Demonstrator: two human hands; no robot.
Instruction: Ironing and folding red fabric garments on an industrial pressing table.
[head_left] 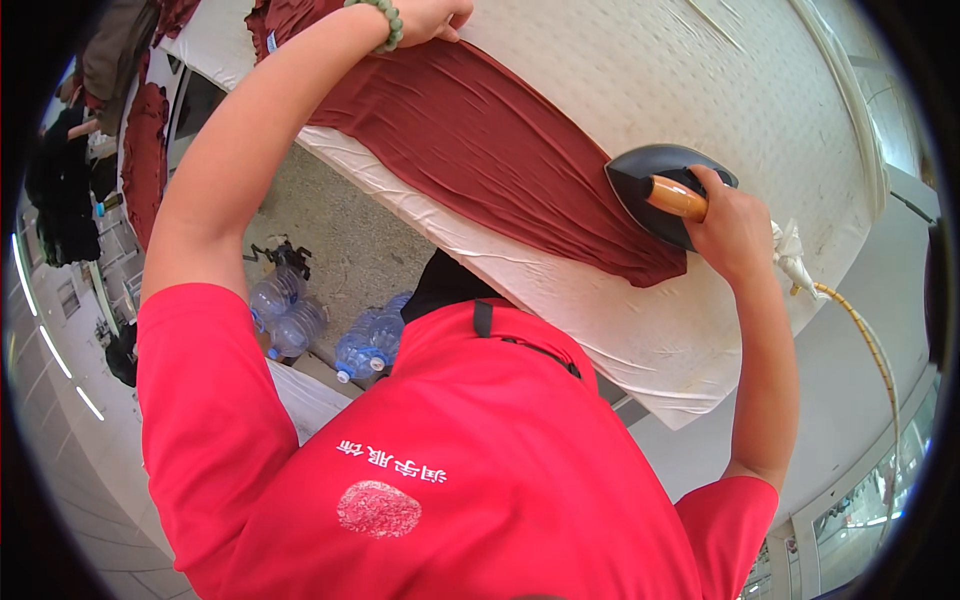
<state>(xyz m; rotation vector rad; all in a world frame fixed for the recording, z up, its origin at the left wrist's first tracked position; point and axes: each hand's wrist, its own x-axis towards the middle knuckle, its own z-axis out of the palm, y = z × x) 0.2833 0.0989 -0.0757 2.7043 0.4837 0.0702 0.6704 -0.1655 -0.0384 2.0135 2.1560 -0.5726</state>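
My right hand (738, 222) is wrapped round the orange-brown handle of a steam iron (650, 165). The iron's dark soleplate rests at the right end of a dark red garment (490, 150), over its edge and partly on the white padded cover. Stretched long and narrow, the cloth shows fine creases running along it. At the top edge of the view, my left hand (432, 20), with a green bead bracelet on its wrist, has bent fingers closed at the garment's far edge. Part of that hand is cut off by the frame.
A white padded ironing table (680, 370) spreads under the garment, its near corner by my waist. A yellowish hose (862, 325) runs from the iron off the right side. Several clear plastic bottles (297, 325) stand on the floor below. More dark red cloth (146, 160) hangs at the left.
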